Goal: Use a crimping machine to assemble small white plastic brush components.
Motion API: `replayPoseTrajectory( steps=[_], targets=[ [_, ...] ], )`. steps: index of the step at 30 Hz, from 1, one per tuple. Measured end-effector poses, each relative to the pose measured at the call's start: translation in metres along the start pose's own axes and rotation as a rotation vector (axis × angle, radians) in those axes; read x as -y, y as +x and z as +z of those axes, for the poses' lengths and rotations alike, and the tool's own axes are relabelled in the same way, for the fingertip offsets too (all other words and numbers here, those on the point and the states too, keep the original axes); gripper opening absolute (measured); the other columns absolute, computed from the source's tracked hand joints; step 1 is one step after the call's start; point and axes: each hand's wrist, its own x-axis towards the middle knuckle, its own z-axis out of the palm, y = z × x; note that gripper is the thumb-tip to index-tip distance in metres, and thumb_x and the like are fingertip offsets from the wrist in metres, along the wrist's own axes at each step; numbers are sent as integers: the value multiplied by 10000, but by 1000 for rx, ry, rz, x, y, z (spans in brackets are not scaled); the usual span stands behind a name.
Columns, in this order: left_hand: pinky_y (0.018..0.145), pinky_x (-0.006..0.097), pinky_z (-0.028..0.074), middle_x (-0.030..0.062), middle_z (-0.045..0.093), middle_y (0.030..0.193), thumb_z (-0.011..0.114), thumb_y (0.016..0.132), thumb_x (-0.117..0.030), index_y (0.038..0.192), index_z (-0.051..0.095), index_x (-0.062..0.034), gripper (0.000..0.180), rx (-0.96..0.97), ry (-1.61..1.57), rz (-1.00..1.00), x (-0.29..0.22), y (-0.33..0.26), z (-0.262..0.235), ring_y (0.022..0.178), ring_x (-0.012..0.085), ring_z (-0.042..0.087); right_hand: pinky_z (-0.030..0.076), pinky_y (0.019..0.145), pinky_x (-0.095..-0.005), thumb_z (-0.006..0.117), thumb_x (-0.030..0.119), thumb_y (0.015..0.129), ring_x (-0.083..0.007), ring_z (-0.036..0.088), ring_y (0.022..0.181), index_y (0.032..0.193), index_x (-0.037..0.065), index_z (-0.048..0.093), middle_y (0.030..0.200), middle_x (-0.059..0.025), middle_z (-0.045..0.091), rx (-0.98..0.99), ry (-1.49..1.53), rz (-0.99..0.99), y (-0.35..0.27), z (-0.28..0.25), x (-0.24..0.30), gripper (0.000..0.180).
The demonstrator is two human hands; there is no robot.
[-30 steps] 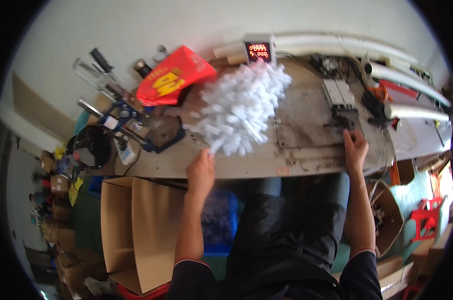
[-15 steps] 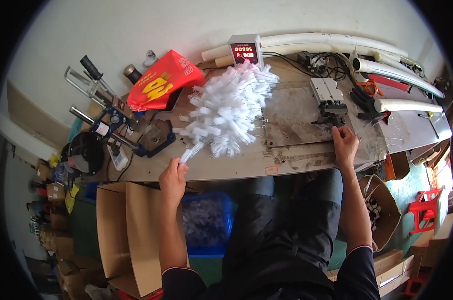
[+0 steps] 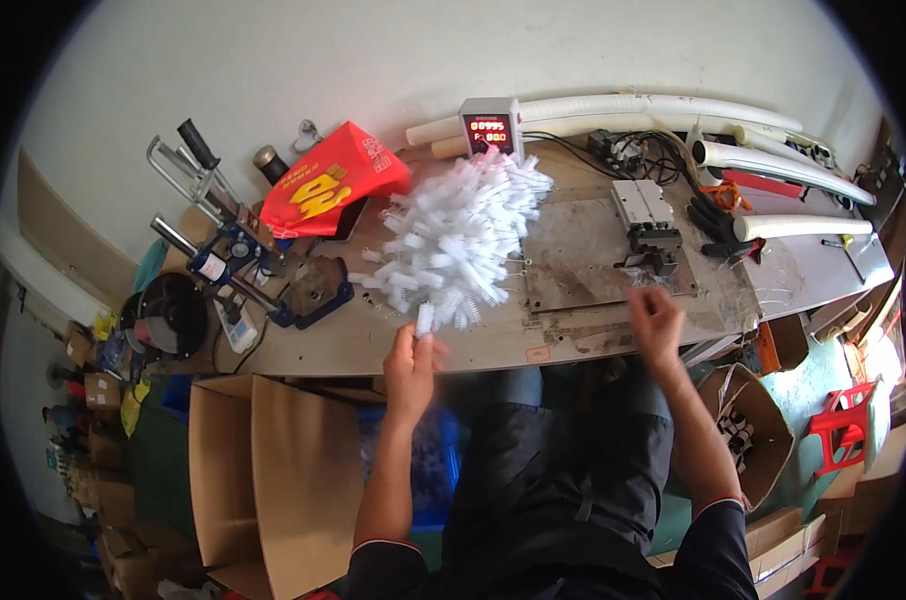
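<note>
At the white pile's [image 3: 463,235] near edge, a brush [image 3: 425,318] is pinched by the left hand [image 3: 410,374]; probably light and springy, it is best gripped by its end. Right of the pile, the right hand [image 3: 658,328] is curled, its contents impossible to tell.

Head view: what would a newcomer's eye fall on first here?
Most likely the heap of white bristly pieces mid-table, with the left hand gripping one piece at its near edge. Next, perhaps, the bright red bag to the heap's left, and the box with glowing red digits behind it.
</note>
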Motion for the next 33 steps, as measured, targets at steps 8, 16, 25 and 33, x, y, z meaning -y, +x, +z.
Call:
replayPoseTrajectory(
  steps=[8, 16, 25, 33],
  targets=[
    [511, 226, 430, 81, 703, 828, 504, 1095, -274, 1095, 586, -28, 260, 274, -553, -352, -37, -25, 97, 600, 72, 550, 535, 684, -326, 746, 174, 917, -175, 692, 758, 1010, 2, 757, 907, -122, 749, 396, 244, 115, -49, 47, 87, 196],
    [445, 233, 443, 100, 705, 835, 475, 1103, -249, 1072, 584, -34, 243, 406, -708, -470, -66, -38, 162, 551, 102, 581, 533, 639, -274, 728, 139, 938, -84, 626, 728, 976, -71, 717, 816, -67, 705, 311, 481, 553, -43, 15, 74, 214],
    [530, 225, 497, 88, 728, 908, 528, 1088, -265, 1121, 592, -39, 237, 326, -383, -137, -62, 20, 182, 630, 90, 639, 536, 683, -384, 689, 261, 868, -250, 694, 707, 890, 11, 737, 772, -148, 721, 198, -137, 416, 12, -38, -11, 255],
    [535, 233, 486, 47, 717, 837, 524, 1085, -244, 1073, 624, -38, 229, 196, -157, 73, -47, 118, 216, 614, 72, 619, 550, 778, -466, 674, 281, 826, -388, 709, 850, 868, 62, 754, 841, -179, 736, 228, -485, 373, 46, -33, -15, 237]
  ],
)
